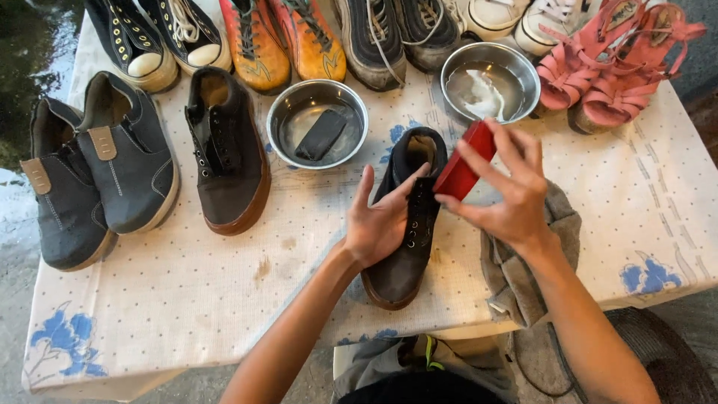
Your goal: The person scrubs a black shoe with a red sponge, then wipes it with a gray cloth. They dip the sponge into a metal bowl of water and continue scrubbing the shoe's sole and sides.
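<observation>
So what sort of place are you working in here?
Likely an outdoor shoe-cleaning table: rows of worn shoes on a white dotted tablecloth, two round steel bowls, wet pavement beside it.

Soft even daylight, faint shadows, sharp focus

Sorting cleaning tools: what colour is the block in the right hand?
Red block, right hand; head view.

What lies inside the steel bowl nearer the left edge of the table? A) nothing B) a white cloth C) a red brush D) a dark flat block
D: the left steel bowl holds a dark flat block; the white cloth sits in the other bowl.
</observation>
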